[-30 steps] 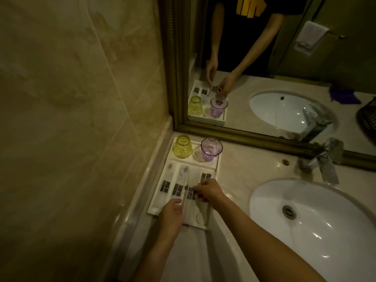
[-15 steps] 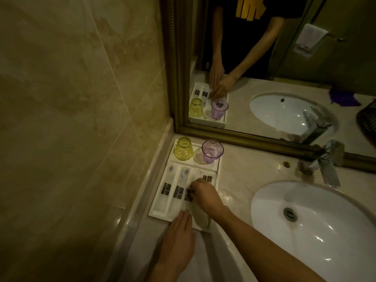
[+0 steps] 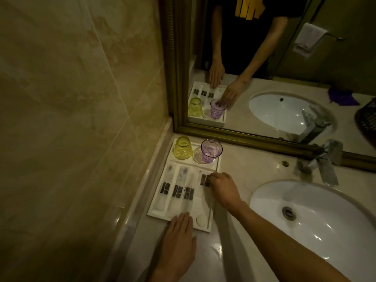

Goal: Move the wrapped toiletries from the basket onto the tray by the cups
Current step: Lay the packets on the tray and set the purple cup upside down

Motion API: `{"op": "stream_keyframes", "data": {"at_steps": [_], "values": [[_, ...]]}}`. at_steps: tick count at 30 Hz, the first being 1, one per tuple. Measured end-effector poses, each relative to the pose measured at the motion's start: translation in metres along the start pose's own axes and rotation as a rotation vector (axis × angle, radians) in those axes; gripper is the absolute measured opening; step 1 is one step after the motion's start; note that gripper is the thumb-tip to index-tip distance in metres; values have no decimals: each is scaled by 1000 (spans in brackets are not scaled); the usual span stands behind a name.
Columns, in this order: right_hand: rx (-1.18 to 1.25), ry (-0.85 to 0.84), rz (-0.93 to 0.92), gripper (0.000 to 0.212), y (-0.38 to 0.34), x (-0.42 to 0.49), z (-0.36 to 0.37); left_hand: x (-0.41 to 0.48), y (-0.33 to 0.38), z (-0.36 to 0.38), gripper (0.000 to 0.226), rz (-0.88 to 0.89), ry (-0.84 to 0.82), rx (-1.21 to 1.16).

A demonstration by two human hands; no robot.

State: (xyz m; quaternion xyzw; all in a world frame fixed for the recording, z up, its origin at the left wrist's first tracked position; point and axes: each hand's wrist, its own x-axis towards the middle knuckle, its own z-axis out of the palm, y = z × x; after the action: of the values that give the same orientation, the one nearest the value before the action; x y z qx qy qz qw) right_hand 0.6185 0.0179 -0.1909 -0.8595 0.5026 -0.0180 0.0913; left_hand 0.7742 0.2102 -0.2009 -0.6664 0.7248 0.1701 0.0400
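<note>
A white tray (image 3: 156, 210) lies on the counter in the left corner. Three long wrapped toiletries (image 3: 178, 188) with dark labels lie side by side in its slots. A smaller wrapped packet (image 3: 204, 179) sits in the right slot. My right hand (image 3: 223, 189) rests on that packet, fingertips touching its label. My left hand (image 3: 179, 239) lies flat on the counter, fingers on the tray's near edge, holding nothing. A yellow cup (image 3: 183, 148) stands upside down and a purple cup (image 3: 211, 150) upright at the tray's far end. The basket shows only as a dark reflection (image 3: 366, 119) in the mirror.
A white sink basin (image 3: 325, 216) fills the right side, with a chrome tap (image 3: 323, 159) behind it. A gold-framed mirror (image 3: 244, 137) runs along the back. A tiled wall (image 3: 81, 119) closes the left side. A small round soap (image 3: 201, 219) lies in the tray's near corner.
My right hand moved from the middle toiletries to the small packet at the tray's right. My left hand pulled back, let go, and now lies flat at the tray's near edge.
</note>
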Motion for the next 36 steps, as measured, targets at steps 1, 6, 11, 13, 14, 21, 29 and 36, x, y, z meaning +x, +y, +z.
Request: {"op": "stream_keyframes", "data": {"at_steps": [1, 6, 11, 13, 14, 21, 29, 36], "values": [[-20, -32, -22, 39, 4, 0, 2, 0, 0, 1, 69, -17, -11, 5], [-101, -32, -77, 42, 9, -2, 7, 3, -6, 7, 68, -24, -23, -2], [-71, -71, -35, 45, 9, 0, 4, 6, -5, 4, 68, -11, 21, -33], [-57, -58, -25, 48, 9, 0, 3, 6, 1, 3, 66, 61, 30, -70], [-52, -54, -30, 49, 8, 1, 2, 7, 6, 2, 64, 111, 27, -80], [-59, -139, -35, 45, 8, 5, 2, 11, 25, 2, 62, 198, -28, -47], [-152, -129, -207, 41, -2, 25, -7, 9, 23, 3, 61, 202, -22, -75], [-343, -151, -343, 28, -11, 42, -11, 7, 24, 1, 61, 180, -42, -94]]}}
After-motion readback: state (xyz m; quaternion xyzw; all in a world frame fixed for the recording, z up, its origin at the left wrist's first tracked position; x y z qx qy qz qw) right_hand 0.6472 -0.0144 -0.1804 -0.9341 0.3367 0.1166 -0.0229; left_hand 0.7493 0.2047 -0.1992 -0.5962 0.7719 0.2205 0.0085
